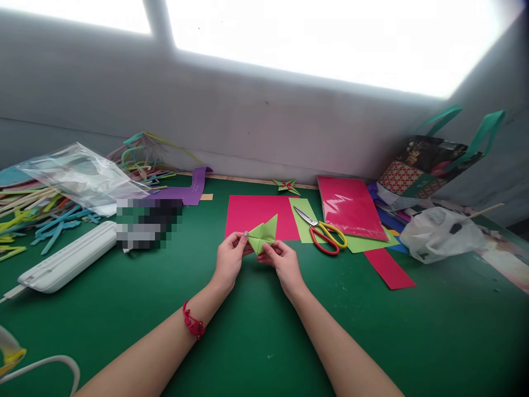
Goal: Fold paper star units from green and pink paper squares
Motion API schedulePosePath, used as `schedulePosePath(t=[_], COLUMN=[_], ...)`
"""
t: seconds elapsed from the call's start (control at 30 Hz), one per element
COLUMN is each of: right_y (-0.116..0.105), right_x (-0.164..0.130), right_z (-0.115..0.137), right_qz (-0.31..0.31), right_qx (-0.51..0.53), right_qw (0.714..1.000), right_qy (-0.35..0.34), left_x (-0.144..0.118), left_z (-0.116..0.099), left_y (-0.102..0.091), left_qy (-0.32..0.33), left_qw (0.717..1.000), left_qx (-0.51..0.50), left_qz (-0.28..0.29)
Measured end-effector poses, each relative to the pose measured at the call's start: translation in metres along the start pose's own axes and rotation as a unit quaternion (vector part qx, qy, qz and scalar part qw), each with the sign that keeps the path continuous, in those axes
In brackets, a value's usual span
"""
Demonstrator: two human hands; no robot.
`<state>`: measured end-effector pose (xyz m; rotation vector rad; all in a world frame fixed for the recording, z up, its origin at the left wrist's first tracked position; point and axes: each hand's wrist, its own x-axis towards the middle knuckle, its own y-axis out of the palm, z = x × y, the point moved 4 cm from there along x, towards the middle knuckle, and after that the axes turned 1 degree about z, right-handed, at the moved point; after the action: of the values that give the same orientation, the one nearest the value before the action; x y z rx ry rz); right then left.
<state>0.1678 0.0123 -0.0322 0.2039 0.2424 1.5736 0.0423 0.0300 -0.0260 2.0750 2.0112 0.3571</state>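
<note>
A folded piece of light green paper (263,234) is held up between both hands, one point of it sticking up to the right. My left hand (230,256) pinches its left corner between thumb and fingers; a red cord bracelet is on that wrist. My right hand (285,264) grips the lower right edge, thumb in front. Behind the folded paper lies a flat red sheet (248,212). Scissors (324,230) with red and yellow handles rest half open on a green sheet (303,218) to the right.
A folded green and red paper star (286,186) sits by the wall. Rightward are a wrapped red paper pack (351,207), a red strip (390,270), a plastic bag (442,234) and a patterned bag (425,165). Leftward are a white power strip (70,256), purple paper (198,186) and pipe cleaners (58,223).
</note>
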Motion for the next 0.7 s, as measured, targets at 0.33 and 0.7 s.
schedulePosePath(t=[0.33, 0.7], right_y=[-0.0024, -0.0055], right_x=[-0.0019, 0.0026], right_z=[0.0009, 0.0016], right_qz=[-0.038, -0.017], right_qx=[-0.048, -0.054], right_qw=[0.997, 0.997], right_qy=[-0.047, -0.056], left_x=[-0.0028, 0.0003], left_z=[-0.0041, 0.002], left_y=[0.0018, 0.0038], left_qy=[0.048, -0.07], left_qw=[0.997, 0.996], left_qx=[0.053, -0.009], left_qz=[0.006, 0.057])
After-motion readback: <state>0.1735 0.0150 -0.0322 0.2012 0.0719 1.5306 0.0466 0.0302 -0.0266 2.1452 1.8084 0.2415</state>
